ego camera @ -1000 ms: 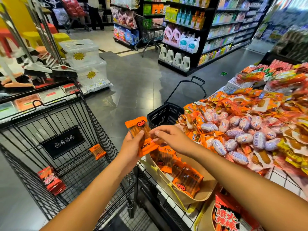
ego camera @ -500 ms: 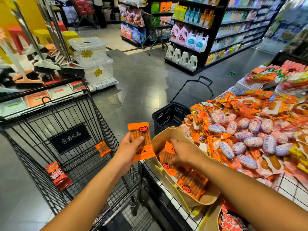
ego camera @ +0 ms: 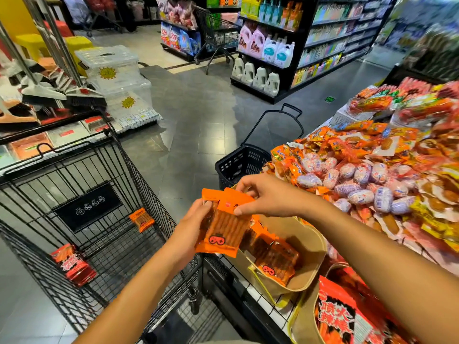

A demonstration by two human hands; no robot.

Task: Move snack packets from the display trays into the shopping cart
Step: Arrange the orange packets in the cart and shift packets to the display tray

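Observation:
My left hand (ego camera: 192,225) holds orange snack packets (ego camera: 223,229) upright between the cart and the display. My right hand (ego camera: 263,194) pinches the top edge of the front packet, laying it against the one behind. Just below them a beige tray (ego camera: 310,247) on the display holds more orange packets (ego camera: 275,263). The black wire shopping cart (ego camera: 82,189) stands to the left, with an orange packet (ego camera: 141,219) leaning on its right wall and a red packet (ego camera: 73,265) on its floor.
The display table (ego camera: 250,289) at right carries heaps of wrapped sausages and orange snacks (ego camera: 367,184). A second beige tray holds a red packet (ego camera: 347,319). A black hand basket (ego camera: 241,165) stands on the floor ahead. Brooms and clear bins (ego camera: 116,78) are at left; shelves at back.
My right hand lifted another orange packet out of the beige tray and brought it up against the packet in my left hand. My left hand shifted slightly right.

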